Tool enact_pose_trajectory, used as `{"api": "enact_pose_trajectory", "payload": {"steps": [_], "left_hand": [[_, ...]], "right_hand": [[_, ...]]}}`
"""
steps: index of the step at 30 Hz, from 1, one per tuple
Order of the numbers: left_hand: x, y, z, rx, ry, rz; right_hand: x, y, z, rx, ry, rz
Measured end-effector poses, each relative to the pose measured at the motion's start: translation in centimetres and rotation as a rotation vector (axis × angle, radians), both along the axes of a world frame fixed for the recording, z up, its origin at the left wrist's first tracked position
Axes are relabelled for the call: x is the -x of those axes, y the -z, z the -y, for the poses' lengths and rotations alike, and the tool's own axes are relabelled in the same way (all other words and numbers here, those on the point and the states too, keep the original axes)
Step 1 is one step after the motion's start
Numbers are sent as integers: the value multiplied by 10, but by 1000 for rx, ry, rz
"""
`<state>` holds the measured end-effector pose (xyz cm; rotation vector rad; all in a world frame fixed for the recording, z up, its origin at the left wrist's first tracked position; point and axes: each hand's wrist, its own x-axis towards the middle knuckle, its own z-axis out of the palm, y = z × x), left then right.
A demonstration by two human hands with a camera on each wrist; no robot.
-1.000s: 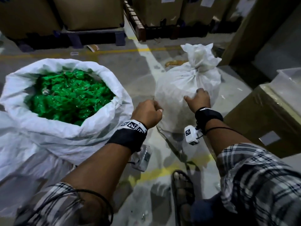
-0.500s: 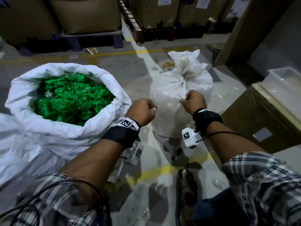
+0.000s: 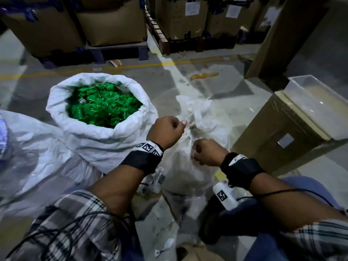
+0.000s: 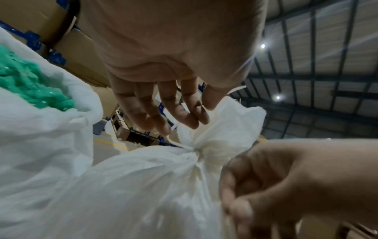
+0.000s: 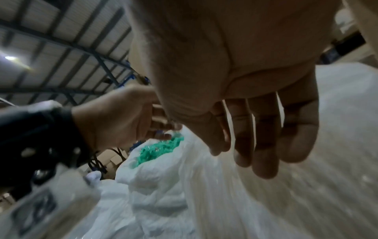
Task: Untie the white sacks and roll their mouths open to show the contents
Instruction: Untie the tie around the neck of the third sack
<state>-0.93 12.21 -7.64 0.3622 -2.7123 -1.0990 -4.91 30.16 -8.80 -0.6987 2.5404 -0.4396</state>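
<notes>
The tied white sack [image 3: 203, 117] leans toward me in the middle of the floor, blurred by motion. Its neck is bunched under a knot [image 4: 199, 152]. My left hand [image 3: 169, 129] is fisted at the neck and pinches the tie string [image 4: 174, 142], which runs from its fingers down to the knot. My right hand [image 3: 205, 152] is curled just below the knot, thumb against forefinger with a thin white strand between them [image 5: 225, 106]. To the left stands an open sack [image 3: 94, 136], its mouth rolled down over green wrapped pieces [image 3: 101, 108].
A taped cardboard box [image 3: 278, 132] with a clear plastic bin [image 3: 320, 102] on top stands close on the right. Pallets of large cartons [image 3: 113, 25] line the back. Another white sack [image 3: 22, 147] lies at the far left.
The tied sack has tipped nearer to me. My left hand moved from beside the sack onto its neck and took the string. My right hand stays low at the neck.
</notes>
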Motion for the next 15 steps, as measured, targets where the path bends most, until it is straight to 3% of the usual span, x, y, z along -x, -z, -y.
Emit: {"api": "enact_pose_trajectory", "payload": {"steps": [4,7,10,12,15], "left_hand": [[-14,15,18,5,15,-22],[-5,18,32,-245,29,-104],[16,12,34,-487,31,-119],[28,13,29,-433,29,-85],[38,24,24,-107,126,-7]], "right_hand": [[12,-21,-28,145,241,-133],[29,-27,-33,320,402,-240],[41,-26,-18,412,401,-315],[49,-26,-9,448,364,-341],[61,-26,1,467,312,-368]]}}
